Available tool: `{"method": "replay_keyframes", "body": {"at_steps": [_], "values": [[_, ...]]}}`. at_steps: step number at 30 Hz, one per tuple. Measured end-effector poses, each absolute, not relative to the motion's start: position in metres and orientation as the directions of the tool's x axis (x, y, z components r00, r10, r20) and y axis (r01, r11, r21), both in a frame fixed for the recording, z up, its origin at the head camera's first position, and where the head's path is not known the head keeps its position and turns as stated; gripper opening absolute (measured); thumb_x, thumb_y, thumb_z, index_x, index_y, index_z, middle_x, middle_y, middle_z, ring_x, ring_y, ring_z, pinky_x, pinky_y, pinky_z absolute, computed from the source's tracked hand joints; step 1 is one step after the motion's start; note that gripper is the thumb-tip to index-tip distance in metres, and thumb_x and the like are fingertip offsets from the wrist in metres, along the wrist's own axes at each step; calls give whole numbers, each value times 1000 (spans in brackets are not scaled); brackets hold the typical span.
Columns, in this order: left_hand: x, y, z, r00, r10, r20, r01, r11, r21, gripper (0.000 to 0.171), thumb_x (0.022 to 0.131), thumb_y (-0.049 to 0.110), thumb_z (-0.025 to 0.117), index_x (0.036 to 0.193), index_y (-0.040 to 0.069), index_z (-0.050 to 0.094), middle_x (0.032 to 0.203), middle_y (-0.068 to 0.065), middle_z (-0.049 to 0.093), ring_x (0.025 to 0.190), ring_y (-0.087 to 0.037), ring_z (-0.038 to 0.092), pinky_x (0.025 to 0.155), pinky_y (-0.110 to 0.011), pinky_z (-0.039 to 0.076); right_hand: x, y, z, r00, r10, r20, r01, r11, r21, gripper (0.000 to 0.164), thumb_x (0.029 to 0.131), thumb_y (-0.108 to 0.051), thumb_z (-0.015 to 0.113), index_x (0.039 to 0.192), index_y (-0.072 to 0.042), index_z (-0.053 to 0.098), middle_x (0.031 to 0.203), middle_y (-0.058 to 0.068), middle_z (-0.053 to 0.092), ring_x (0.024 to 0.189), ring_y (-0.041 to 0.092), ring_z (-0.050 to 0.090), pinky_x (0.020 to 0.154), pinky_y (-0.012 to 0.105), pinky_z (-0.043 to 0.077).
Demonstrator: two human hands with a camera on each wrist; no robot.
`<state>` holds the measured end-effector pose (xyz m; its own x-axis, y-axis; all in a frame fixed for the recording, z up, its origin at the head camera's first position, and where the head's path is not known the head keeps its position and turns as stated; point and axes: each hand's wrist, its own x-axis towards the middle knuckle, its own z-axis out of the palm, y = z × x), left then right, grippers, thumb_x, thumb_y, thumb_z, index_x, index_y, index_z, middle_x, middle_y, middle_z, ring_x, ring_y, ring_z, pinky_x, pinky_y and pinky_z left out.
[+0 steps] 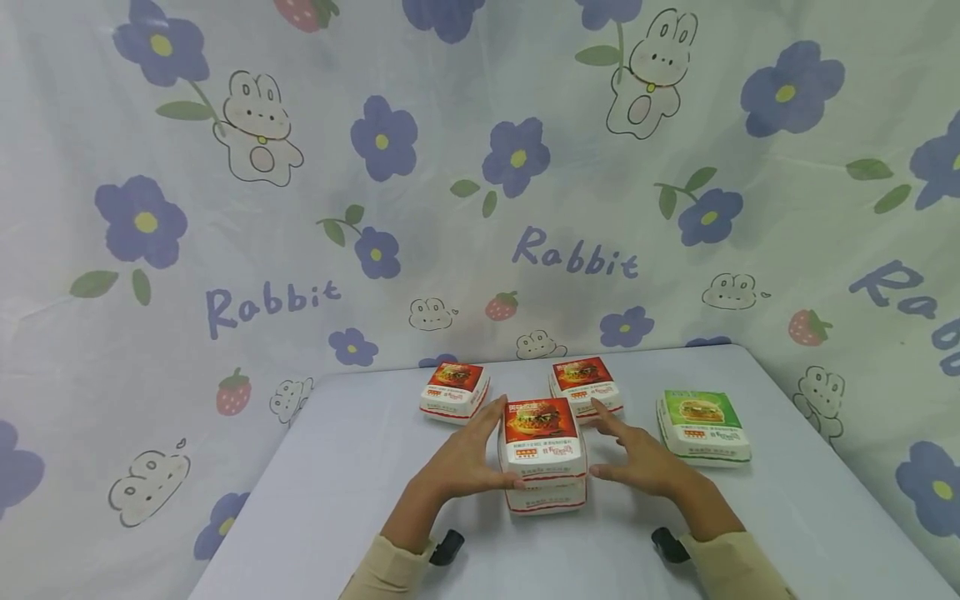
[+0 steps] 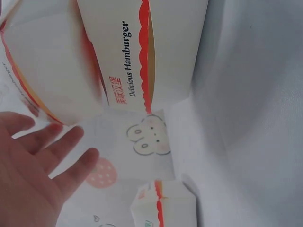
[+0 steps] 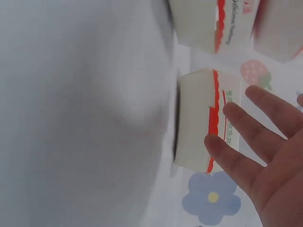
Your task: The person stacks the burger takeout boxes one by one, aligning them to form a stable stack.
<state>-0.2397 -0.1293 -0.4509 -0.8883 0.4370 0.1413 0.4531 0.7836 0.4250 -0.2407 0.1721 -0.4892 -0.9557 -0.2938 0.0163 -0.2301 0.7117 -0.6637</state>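
Observation:
Two hamburger boxes stand stacked at the middle of the table. The upper hamburger box (image 1: 542, 437) has a red-and-white lid with a burger picture; the lower hamburger box (image 1: 546, 497) is mostly covered by it. My left hand (image 1: 468, 458) is at the stack's left side, fingers extended and thumb at the front corner. In the left wrist view, its fingertips are right at the edge of the upper box (image 2: 57, 61). To the right of the stack is my right hand (image 1: 645, 458), fingers spread and relaxed, a small gap from the upper box, holding nothing.
Behind the stack are two red-lidded hamburger boxes, one at back left (image 1: 454, 390) and one at back right (image 1: 588, 387). A green-lidded hamburger box (image 1: 703, 427) sits beyond my right hand. A curtain (image 1: 450, 217) with rabbits and flowers hangs behind the white table (image 1: 337, 467).

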Motion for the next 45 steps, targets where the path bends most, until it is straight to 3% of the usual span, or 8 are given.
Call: {"method": "replay_keyframes", "body": {"at_steps": [5,11,18,24,34,45], "values": [[-240,-130,-451,-881,447,157,469,774,426,111,53,80,56,139,42,-3,146,15,7,132,-13,14,96,-52,30,-247,177,-490,-959,-272,79,-256,713,-653,93,69,-65,58,141,-40,5,134,3,43,122,34,36,91,60,30],[-240,-132,-453,-874,453,173,481,763,432,110,54,79,56,140,40,-1,146,15,8,132,-12,13,95,-53,30,-255,179,-493,-968,-215,131,-248,736,-630,90,72,-67,53,143,-33,9,142,6,30,123,35,34,93,54,32],[-240,-132,-451,-869,461,182,492,760,424,109,55,79,56,140,40,1,146,18,6,132,-12,12,95,-53,30,-266,179,-500,-969,-162,188,-246,723,-646,85,79,-43,63,144,-27,11,145,10,20,130,34,20,99,54,22],[-240,-133,-452,-862,472,184,504,757,415,109,55,78,56,141,39,1,145,20,4,132,-10,11,96,-51,30,-281,179,-507,-964,-136,227,-254,716,-651,89,77,-38,67,144,-19,11,147,12,11,131,35,13,100,56,17],[-242,-134,-450,-855,483,191,517,757,399,108,56,78,55,140,40,0,145,21,3,132,-13,13,94,-53,32,-306,179,-514,-968,-110,226,-235,719,-654,96,72,-39,72,143,-14,13,146,19,8,129,41,10,96,61,18],[-240,-132,-448,-859,480,179,510,762,400,107,56,79,55,140,41,0,144,22,3,132,-11,13,94,-51,33,-331,173,-521,-980,-128,155,-199,719,-666,108,59,-47,77,144,-22,16,145,22,1,126,48,12,92,64,22]]}}
